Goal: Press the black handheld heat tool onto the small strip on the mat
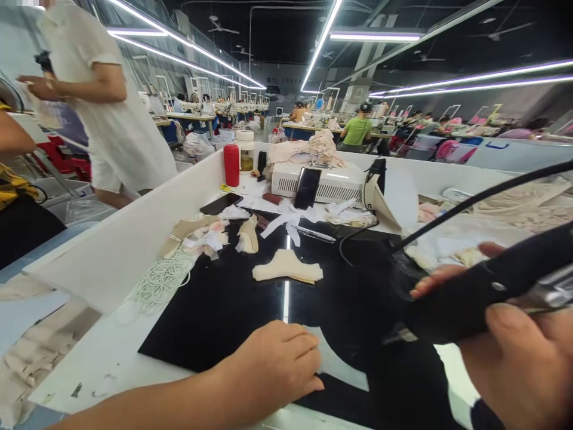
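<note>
At the far left a person in white clothes stands beyond the white side wall of the workbench, and loose cream fabric scraps lie outside that wall in the lower corner. Inside the wall, a coil of white elastic cord rests at the edge of the black mat, with a heap of beige cut pieces just behind it and a dark phone lying flat beyond them. A red bottle stands upright near the back wall. The person's left hand lies palm down on the mat with its fingers curled loosely, the fingertips pressing the edge of a pale fabric piece (it holds nothing else). Farther back on the mat, well apart from that hand, lies a beige folded piece. Behind it a white box-shaped machine carries a second phone propped against its front. To the right, the right hand is wrapped firmly around the black handle of a hand tool, whose tip points down and left toward the mat near the pale fabric piece; a black cable runs from it up to the right edge.
</note>
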`<state>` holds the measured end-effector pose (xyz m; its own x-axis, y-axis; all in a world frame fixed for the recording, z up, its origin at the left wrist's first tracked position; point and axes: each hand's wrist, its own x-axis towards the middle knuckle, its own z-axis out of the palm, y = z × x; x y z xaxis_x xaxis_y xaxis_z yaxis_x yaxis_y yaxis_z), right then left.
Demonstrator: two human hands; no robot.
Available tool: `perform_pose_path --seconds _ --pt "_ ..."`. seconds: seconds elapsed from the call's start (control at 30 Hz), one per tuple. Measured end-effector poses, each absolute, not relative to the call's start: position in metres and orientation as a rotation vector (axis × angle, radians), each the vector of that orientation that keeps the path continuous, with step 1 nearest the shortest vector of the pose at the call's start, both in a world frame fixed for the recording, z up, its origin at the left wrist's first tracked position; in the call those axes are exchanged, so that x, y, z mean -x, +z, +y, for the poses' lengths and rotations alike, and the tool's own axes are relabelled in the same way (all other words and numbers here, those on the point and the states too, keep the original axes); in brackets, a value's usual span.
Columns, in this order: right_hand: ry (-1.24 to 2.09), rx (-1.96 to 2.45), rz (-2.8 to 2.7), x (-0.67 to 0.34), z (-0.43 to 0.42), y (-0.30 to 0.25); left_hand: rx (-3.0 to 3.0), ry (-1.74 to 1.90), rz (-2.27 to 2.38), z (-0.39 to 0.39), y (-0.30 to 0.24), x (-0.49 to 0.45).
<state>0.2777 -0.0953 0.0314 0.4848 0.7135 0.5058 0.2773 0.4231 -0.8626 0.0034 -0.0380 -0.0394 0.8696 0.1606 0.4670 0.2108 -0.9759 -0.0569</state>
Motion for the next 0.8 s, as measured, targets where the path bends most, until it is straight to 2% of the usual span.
perform_pose_path --seconds 0.13,0.3,0.8 --pt "0.426 0.957 -0.984 -0.221 -0.079 0.044 2.938 -0.761 -0.312 -0.039 -0.039 -0.003" --pt "0.513 0.805 -1.01 -0.184 -0.064 0.034 2.977 -0.794 -0.323 -0.039 -0.036 -0.002" --pt "0.444 0.85 -1.003 -0.178 -0.054 0.023 2.949 -0.793 -0.337 -0.04 -0.035 -0.001"
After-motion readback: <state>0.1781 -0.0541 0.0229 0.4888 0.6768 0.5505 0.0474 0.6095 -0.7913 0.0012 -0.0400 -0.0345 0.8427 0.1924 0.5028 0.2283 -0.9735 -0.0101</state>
